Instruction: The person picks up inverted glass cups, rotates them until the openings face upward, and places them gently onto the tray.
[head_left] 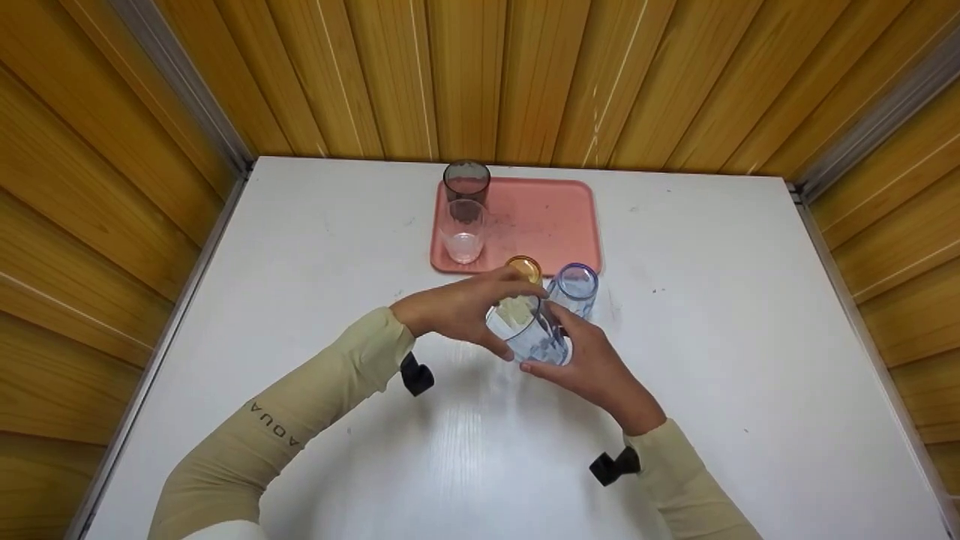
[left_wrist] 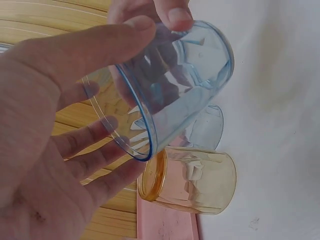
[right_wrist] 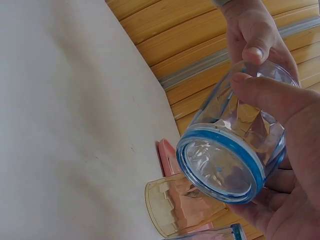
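Note:
A light-blue clear tumbler (head_left: pixel 541 343) is held tilted in the air between both hands, its mouth towards the left hand and its base towards the right. My left hand (head_left: pixel 469 306) grips it at the rim, thumb on one side and fingers round the other. Near the base, my right hand (head_left: pixel 596 369) holds it between thumb and fingers. Just beyond the hands stand an amber tumbler (left_wrist: pixel 195 181), partly hidden in the head view, and a second blue tumbler (head_left: pixel 577 285). The right wrist view shows the held tumbler's blue base ring (right_wrist: pixel 220 165).
A pink tray (head_left: pixel 544 221) lies at the far side of the white table (head_left: pixel 337 240). On its left part stand a dark grey tumbler (head_left: pixel 466 180) and, nearer, a colourless tumbler (head_left: pixel 463 236). Wood-patterned walls (head_left: pixel 465 82) enclose the back and sides.

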